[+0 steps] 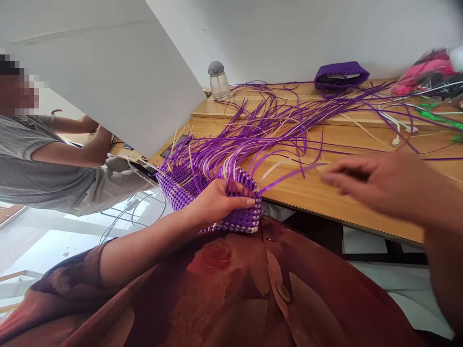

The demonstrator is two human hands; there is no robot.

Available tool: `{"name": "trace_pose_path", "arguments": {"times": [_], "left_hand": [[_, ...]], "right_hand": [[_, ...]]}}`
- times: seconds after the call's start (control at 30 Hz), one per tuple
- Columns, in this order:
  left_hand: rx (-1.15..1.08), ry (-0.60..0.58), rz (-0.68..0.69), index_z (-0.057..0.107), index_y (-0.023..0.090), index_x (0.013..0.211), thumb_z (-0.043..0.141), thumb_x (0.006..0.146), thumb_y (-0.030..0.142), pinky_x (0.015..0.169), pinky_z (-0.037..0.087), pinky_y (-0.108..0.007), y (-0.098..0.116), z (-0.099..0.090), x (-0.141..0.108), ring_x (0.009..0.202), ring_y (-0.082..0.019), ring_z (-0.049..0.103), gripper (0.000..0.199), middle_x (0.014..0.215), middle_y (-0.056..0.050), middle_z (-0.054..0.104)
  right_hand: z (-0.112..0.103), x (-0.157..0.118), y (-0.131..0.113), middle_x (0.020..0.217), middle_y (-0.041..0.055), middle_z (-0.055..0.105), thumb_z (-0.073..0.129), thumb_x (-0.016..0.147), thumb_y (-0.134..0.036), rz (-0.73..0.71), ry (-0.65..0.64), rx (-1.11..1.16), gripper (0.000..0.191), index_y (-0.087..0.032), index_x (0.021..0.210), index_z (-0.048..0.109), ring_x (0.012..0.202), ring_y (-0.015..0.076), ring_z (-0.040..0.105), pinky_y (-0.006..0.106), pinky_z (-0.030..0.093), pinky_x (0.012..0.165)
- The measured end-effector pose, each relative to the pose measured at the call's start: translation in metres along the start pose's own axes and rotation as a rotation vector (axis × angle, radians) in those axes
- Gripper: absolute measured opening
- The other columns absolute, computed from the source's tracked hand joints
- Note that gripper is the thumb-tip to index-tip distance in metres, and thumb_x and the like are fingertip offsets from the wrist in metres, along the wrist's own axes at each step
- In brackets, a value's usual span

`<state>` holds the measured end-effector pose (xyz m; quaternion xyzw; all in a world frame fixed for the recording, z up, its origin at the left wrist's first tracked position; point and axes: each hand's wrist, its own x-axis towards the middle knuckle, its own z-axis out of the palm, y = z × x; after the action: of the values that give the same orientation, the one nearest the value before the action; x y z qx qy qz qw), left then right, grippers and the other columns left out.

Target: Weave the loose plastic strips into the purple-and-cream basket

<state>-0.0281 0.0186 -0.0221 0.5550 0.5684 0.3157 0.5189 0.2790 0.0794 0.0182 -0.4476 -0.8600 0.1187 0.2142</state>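
Observation:
A purple and white woven basket rests at the table's near edge against my body, with long loose strips fanning out from its upper edge. My left hand is closed on the basket's right end, thumb on the outside and fingers partly hidden among the strips. To the right, my right hand is raised above the table and blurred by motion. Its fingers look pinched at the far end of a purple strip, which runs nearly straight from the basket's right corner.
Many purple and pale strips spread over the wooden table. At the back stand a clear bottle and a purple woven case. White cables and bagged pink material lie right. Another person sits left beyond a partition.

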Motion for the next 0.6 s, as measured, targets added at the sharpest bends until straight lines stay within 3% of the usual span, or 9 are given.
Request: {"name": "trace_pose_path", "arguments": {"times": [0.07, 0.13, 0.17, 0.27, 0.33, 0.43, 0.6], "left_hand": [[-0.012, -0.030, -0.004, 0.074, 0.015, 0.082, 0.081, 0.070, 0.041, 0.069, 0.051, -0.028, -0.001, 0.000, 0.000, 0.070, -0.015, 0.064, 0.030, 0.080, -0.004, 0.074], [0.009, -0.050, 0.027, 0.073, 0.015, 0.082, 0.077, 0.073, 0.038, 0.069, 0.050, -0.027, 0.000, 0.001, -0.002, 0.069, -0.014, 0.064, 0.025, 0.078, -0.003, 0.073], [0.032, -0.049, 0.048, 0.074, 0.015, 0.082, 0.075, 0.075, 0.037, 0.070, 0.050, -0.027, 0.002, 0.001, -0.003, 0.070, -0.014, 0.064, 0.023, 0.078, -0.002, 0.073], [0.134, -0.003, 0.089, 0.075, 0.016, 0.084, 0.073, 0.076, 0.037, 0.071, 0.049, -0.026, 0.006, 0.002, -0.009, 0.074, -0.015, 0.064, 0.022, 0.080, -0.002, 0.074], [0.204, 0.044, 0.096, 0.075, 0.016, 0.083, 0.074, 0.076, 0.039, 0.069, 0.048, -0.025, 0.008, 0.004, -0.014, 0.072, -0.015, 0.063, 0.024, 0.078, -0.001, 0.074], [0.290, 0.118, 0.118, 0.073, 0.017, 0.081, 0.074, 0.076, 0.037, 0.066, 0.046, -0.024, 0.009, 0.007, -0.019, 0.070, -0.014, 0.063, 0.022, 0.075, 0.000, 0.073], [0.376, 0.131, 0.179, 0.071, 0.016, 0.087, 0.069, 0.081, 0.034, 0.069, 0.047, -0.025, 0.005, 0.014, -0.022, 0.076, -0.016, 0.066, 0.020, 0.082, -0.002, 0.074]], "right_hand": [[0.024, -0.014, -0.048, 0.085, 0.0035, 0.075, 0.064, 0.091, -0.030, -0.306, -0.066, 0.336, 0.012, -0.024, 0.088, 0.073, 0.076, 0.0178, 0.068, 0.031, 0.053, 0.068], [0.048, -0.019, -0.083, 0.109, 0.0054, 0.074, 0.062, 0.092, -0.023, -0.540, -0.006, 0.361, 0.011, -0.023, 0.099, 0.071, 0.102, 0.0196, 0.067, 0.032, 0.052, 0.095], [0.059, -0.017, -0.092, 0.112, 0.0068, 0.072, 0.059, 0.093, -0.021, -0.563, 0.045, 0.302, 0.014, -0.022, 0.102, 0.070, 0.109, 0.0210, 0.065, 0.035, 0.049, 0.101], [0.081, -0.004, -0.089, 0.104, 0.0102, 0.071, 0.053, 0.096, -0.020, -0.439, 0.163, 0.142, 0.016, -0.018, 0.100, 0.069, 0.103, 0.0233, 0.063, 0.038, 0.049, 0.095], [0.087, 0.006, -0.078, 0.099, 0.0103, 0.070, 0.051, 0.097, -0.021, -0.360, 0.142, 0.113, 0.018, -0.017, 0.097, 0.069, 0.096, 0.0225, 0.063, 0.036, 0.049, 0.088], [0.083, 0.013, -0.073, 0.096, 0.0089, 0.070, 0.048, 0.096, -0.021, -0.323, 0.030, 0.091, 0.021, -0.018, 0.097, 0.069, 0.090, 0.0204, 0.063, 0.032, 0.046, 0.079], [0.058, 0.029, -0.101, 0.081, 0.0091, 0.072, 0.046, 0.094, -0.023, -0.270, -0.293, -0.215, 0.024, -0.019, 0.094, 0.069, 0.069, 0.0219, 0.063, 0.033, 0.032, 0.058]]}}
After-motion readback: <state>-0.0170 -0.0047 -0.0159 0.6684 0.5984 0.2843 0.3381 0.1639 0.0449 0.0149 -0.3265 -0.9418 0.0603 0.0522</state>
